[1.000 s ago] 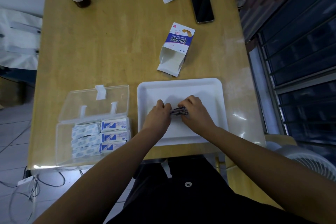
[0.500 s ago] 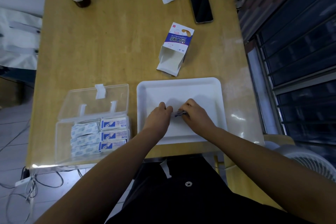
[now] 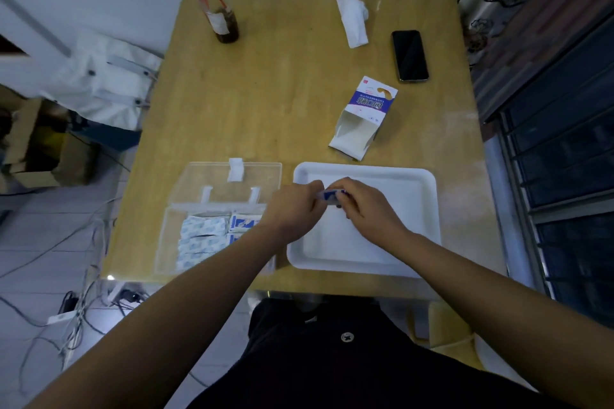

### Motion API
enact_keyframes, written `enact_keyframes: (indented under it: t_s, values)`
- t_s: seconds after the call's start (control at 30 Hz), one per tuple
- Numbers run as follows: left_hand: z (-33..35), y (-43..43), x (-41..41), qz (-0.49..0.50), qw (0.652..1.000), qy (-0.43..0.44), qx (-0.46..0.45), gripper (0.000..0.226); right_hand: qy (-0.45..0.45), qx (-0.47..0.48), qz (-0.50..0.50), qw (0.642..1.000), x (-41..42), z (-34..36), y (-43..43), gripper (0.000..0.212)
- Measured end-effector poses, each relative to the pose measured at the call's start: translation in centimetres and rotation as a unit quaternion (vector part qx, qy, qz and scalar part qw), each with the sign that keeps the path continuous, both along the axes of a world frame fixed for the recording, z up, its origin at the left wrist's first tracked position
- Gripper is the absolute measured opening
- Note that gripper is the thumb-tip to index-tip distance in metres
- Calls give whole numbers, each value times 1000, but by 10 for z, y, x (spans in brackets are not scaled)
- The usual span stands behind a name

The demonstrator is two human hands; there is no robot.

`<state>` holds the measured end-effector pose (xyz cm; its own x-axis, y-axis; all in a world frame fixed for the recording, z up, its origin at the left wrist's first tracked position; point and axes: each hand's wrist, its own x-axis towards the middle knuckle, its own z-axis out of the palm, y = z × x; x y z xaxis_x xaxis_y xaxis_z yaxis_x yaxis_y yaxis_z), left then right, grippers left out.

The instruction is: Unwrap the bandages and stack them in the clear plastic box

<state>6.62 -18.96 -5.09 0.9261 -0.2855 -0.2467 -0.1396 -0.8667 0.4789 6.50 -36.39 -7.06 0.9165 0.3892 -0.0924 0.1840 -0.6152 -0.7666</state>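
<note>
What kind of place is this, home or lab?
Probably a home room, not a lab: a wooden table with a phone and a bottle, and loose cables on the tiled floor.

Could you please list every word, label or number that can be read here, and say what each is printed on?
No text reads clearly enough to quote.
On the bandage carton: white characters on a blue band, upside down, blurred.
On the wrapped bandages in the clear plastic box: blue print, too small.
On the bandage pinched between left hand and right hand: blue print, blurred.
On the bottle label: blurred.
</note>
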Motion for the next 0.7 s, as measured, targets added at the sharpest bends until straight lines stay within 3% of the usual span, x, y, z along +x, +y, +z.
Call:
enact_keyframes:
  t_s: [0.23,0.47,0.57,0.7]
  values:
    - [13,71,-18,159,980,28,-114,12,56,82,-20,995,2,15,65,24]
    - [10,144,-43,219,974,14,-48,17,113,81,-36,990,-12,14,137,6]
    - [6,174,-52,299,954,-17,-21,19,154,75,-71,983,-15,12,160,12]
    - [-3,208,-64,355,934,-36,3,14,206,24,-29,978,-24,8,189,16]
